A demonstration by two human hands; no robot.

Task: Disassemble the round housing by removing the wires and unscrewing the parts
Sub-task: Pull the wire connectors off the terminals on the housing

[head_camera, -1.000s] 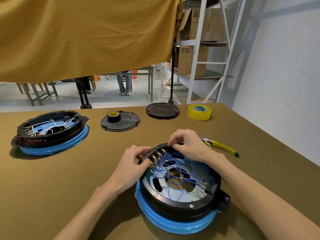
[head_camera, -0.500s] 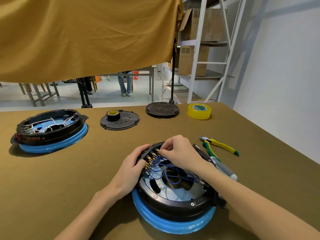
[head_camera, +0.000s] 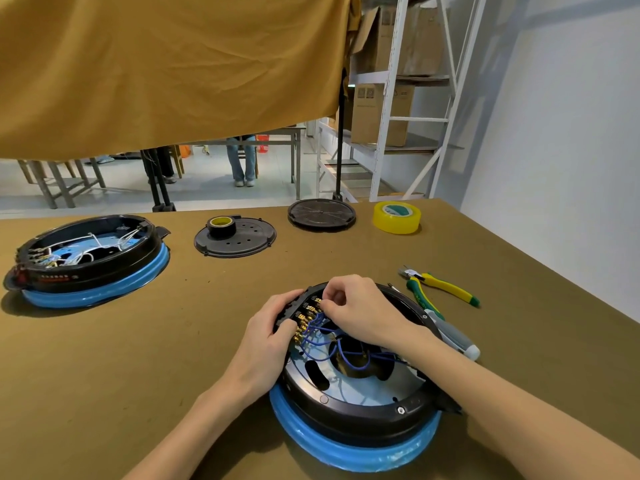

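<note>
A round black housing (head_camera: 349,415) with a blue ring underneath lies on the table in front of me. Blue wires (head_camera: 346,355) loop inside it and run to a row of brass terminals (head_camera: 303,322) at its far left rim. My left hand (head_camera: 268,344) grips the rim beside those terminals. My right hand (head_camera: 356,311) reaches over the housing and pinches a blue wire end at the terminal row; its fingertips hide the exact contact.
A second housing (head_camera: 86,261) with white wires sits at the far left. Two black covers (head_camera: 235,237) (head_camera: 322,214), one with a tape roll on it, and a yellow tape roll (head_camera: 396,217) lie farther back. Pliers (head_camera: 440,287) and a grey-handled screwdriver (head_camera: 453,339) lie to the right.
The right hand has moved left from the housing's far rim to the terminal row and closed its fingers on a wire there. The housing shifted slightly as the left hand held on.
</note>
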